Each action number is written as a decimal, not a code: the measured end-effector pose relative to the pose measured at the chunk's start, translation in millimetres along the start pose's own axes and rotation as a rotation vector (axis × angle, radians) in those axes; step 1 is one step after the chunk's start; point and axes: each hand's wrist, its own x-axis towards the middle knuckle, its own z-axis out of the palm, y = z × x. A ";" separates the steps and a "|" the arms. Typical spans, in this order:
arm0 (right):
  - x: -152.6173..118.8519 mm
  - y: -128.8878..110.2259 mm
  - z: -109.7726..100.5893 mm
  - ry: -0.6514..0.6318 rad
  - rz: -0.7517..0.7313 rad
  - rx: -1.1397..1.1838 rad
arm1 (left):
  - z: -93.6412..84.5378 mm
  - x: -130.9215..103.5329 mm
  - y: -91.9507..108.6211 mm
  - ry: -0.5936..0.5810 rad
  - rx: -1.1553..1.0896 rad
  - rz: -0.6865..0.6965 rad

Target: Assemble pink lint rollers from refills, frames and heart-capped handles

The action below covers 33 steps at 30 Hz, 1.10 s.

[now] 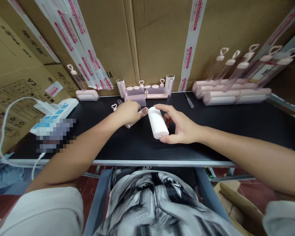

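Near the middle of the table, my right hand (179, 126) grips a white cylinder (158, 123) by its two ends, fingers at the far end and thumb at the near one. The cylinder is tilted, its pale pink near end facing me. To its left, the fingers of my left hand (128, 113) close round a pale pink curved piece (137, 122), which they partly cover. One end of that piece lies right beside the cylinder's far end; I cannot tell whether they touch. A heart-shaped loop (114, 107) shows just behind my left wrist.
Pink casings (157, 93) and open white tubes (170, 84) stand against the cardboard behind. Several pink cases (236, 96) with heart-topped clear handles are stacked at right; another case (87, 95) lies left. A screwdriver (189, 100) and a power strip (55, 116) are on the black table.
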 end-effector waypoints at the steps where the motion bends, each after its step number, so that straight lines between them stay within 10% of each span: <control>1: 0.3 2.1 -0.4 -0.022 -0.009 -0.017 | 1.0 -0.6 1.7 -0.016 -0.014 0.002; 7: 1.8 7.1 0.8 0.027 0.080 0.045 | 6.5 2.1 4.3 0.238 -0.364 -0.013; 11: 5.8 0.9 4.0 0.137 0.235 0.581 | 14.9 7.7 5.7 0.502 -0.774 0.057; 19: 14.2 -2.2 -2.3 -0.159 0.549 1.187 | 17.3 0.5 16.0 0.758 -0.856 0.203; 33: 13.2 -3.8 9.3 -0.194 0.595 1.225 | 19.1 -18.8 52.6 0.625 -0.952 0.200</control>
